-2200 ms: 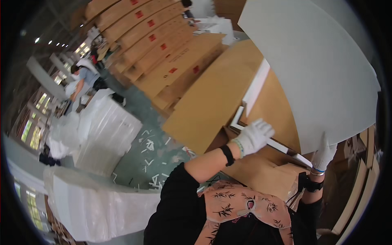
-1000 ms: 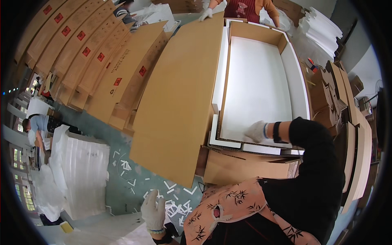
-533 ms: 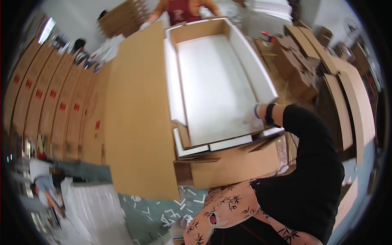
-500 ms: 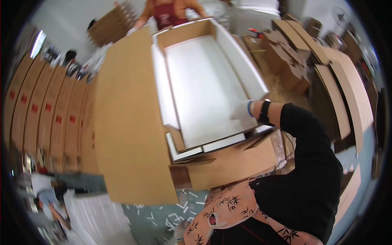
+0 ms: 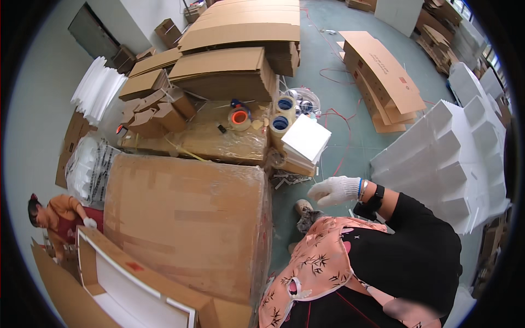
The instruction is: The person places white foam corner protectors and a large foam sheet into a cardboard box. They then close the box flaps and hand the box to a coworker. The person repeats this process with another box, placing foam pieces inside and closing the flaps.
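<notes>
My right hand (image 5: 333, 190) wears a white glove, with a dark watch and a bracelet at the wrist. It hovers over the green floor, fingers loosely bent and holding nothing. It is nearest a stack of white square foam sheets (image 5: 306, 140), just up and to its left. My left hand is out of view. A big cardboard box wrapped in clear film (image 5: 186, 218) stands to my left. An open carton with a white panel inside (image 5: 126, 287) sits at the lower left.
A co-worker in a white glove (image 5: 60, 214) bends over the carton's far end. Tape rolls (image 5: 281, 123) lie on a wrapped bench (image 5: 208, 141). Flattened cardboard stacks (image 5: 229, 65) lie behind it. Moulded white foam blocks (image 5: 454, 158) stand at my right.
My view has swung away from the open carton where my right hand pressed the white panel. That hand has lifted off and now hangs over the floor near the foam sheets.
</notes>
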Tool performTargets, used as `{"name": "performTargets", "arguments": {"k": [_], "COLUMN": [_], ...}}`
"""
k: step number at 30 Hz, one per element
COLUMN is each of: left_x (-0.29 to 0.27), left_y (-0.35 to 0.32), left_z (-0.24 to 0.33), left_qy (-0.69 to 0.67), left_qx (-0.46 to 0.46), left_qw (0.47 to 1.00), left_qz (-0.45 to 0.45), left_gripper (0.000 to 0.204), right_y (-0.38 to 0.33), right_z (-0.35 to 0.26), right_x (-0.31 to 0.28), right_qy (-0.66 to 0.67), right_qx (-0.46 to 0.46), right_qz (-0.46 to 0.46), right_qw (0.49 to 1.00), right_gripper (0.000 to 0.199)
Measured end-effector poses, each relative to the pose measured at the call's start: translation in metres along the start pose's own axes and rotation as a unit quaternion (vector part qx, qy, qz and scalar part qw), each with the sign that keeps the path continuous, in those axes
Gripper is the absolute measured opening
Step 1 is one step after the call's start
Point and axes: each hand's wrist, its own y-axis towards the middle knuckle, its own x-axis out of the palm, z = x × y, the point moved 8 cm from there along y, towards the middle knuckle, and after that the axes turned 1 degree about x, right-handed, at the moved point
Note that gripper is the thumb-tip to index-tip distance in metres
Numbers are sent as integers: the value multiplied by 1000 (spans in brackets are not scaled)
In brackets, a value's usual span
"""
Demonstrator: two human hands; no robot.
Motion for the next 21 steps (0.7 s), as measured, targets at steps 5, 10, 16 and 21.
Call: {"name": "performTargets", "arguments": {"k": [5, 10, 16, 21], "left_x": [26, 92, 217, 360], "left_y": [62, 142, 157, 138], "left_z": [68, 174, 429, 621], "left_qy": [68, 61, 124, 147], "left_qx": [68, 139, 218, 322], "left_qw": [994, 984, 960, 908], "left_qz": [-46, -98, -127, -226], "left_gripper": [46, 47, 47, 45], "right_y": [-51, -78, -68, -32], "right_z": [130, 243, 352, 409], "right_x": [-7, -49, -164, -270], "right_qy": [35, 3, 47, 141], "right_qx": [123, 197, 161, 104], "right_qz": [56, 64, 134, 185], "right_qw": [990, 978, 977, 967], "right_gripper": [54, 58, 54, 51]}}
